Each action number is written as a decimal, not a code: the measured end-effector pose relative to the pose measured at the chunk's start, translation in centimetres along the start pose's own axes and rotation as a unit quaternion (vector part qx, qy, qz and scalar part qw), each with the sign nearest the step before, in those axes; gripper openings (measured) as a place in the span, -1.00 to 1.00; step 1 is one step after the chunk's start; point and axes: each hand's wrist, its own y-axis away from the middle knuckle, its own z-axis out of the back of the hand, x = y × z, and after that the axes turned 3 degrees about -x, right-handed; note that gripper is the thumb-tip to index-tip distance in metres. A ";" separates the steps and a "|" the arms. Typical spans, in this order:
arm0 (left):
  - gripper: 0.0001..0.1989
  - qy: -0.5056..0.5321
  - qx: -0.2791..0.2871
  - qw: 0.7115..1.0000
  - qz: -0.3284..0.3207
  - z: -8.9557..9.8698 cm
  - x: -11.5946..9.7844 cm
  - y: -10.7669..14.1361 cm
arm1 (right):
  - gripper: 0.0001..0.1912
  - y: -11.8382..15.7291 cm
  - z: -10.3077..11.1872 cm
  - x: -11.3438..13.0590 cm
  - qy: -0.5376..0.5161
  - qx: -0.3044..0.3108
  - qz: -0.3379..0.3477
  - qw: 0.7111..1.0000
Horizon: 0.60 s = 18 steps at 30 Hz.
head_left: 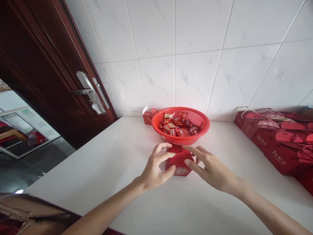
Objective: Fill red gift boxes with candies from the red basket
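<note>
A small red gift box [180, 170] with a rounded flap and pale printing on its front stands on the white tabletop between my hands. My left hand [156, 168] curves around its left side, thumb at the front and fingers over the top edge. On the other side, my right hand [210, 168] has its thumb on the rounded flap and its index finger at the top rear edge. Both hands grip the box lightly. Just behind it is a red plastic basket [181, 141] with many wrapped candies [179, 125] in it.
Another small red box [147, 118] stands left of the basket, by the tiled wall [156, 78]. Several red boxes [271, 143] with cord handles crowd the right side of the white tabletop [102, 156]. A dark wooden door [56, 65] is at the left.
</note>
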 end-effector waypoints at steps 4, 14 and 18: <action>-0.71 -0.001 0.024 0.999 -0.036 -0.1 -0.3 -0.4 | -0.61 0.0 -0.2 0.6 0.023 -0.024 0.034 0.999; -0.79 0.021 -0.008 0.998 -0.060 -1.3 0.1 0.2 | -0.50 -0.1 -0.1 0.9 -0.047 0.000 0.117 0.992; -0.78 0.004 -0.017 0.994 -0.108 -1.3 0.0 0.6 | -0.56 -0.3 -0.2 0.7 -0.038 0.016 0.127 0.991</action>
